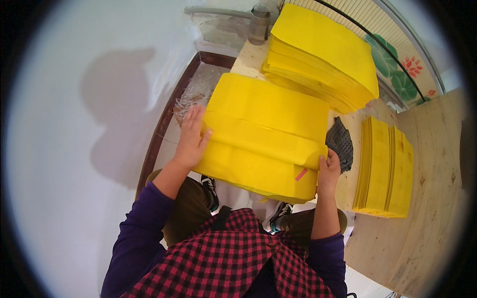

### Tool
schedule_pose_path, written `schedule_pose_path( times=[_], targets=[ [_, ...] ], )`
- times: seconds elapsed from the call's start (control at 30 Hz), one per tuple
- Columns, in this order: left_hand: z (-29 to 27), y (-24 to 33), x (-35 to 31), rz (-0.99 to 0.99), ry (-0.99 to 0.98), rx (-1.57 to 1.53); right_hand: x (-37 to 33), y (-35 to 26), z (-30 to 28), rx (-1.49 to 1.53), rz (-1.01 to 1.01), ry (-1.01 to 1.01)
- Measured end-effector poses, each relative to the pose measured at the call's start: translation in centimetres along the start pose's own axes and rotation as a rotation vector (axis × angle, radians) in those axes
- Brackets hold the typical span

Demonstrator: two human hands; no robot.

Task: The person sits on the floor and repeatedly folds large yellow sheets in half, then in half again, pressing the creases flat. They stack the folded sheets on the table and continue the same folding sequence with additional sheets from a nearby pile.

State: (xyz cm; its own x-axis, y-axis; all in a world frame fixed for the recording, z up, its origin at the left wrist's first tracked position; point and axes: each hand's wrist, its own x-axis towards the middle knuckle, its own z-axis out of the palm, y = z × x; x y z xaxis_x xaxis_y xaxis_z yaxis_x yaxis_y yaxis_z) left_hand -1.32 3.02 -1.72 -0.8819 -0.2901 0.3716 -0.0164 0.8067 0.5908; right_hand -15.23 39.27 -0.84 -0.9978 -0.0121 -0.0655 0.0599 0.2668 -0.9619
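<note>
A thick stack of yellow paper sheets (263,136) lies in front of me, its near edge hanging past the table's edge. My left hand (190,136) presses flat against the stack's left side with fingers spread. My right hand (328,171) grips the stack's near right corner, thumb on top. The upper sheets are bent over in a fold across the middle. A small pink tag (301,174) sticks out near my right hand.
A second tall yellow stack (323,54) sits farther back. A third, thinner yellow stack (385,169) lies to the right on the wooden tabletop (427,223). A dark mesh cloth (341,143) lies between them. A grey pipe (258,22) stands at the back; a white wall is on the left.
</note>
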Motion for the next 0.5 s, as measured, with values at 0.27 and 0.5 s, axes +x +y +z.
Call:
schedule_pose_path(
  times=[0.27,0.5],
  targets=[
    [0.6,5.5,0.0,0.226,-0.358,0.247,1.0,0.7,0.4,0.111,-0.036,-0.004],
    [3.2,6.6,0.1,0.295,-0.482,0.216,1.1,0.4,0.7,0.023,-0.010,0.023]
  ],
)
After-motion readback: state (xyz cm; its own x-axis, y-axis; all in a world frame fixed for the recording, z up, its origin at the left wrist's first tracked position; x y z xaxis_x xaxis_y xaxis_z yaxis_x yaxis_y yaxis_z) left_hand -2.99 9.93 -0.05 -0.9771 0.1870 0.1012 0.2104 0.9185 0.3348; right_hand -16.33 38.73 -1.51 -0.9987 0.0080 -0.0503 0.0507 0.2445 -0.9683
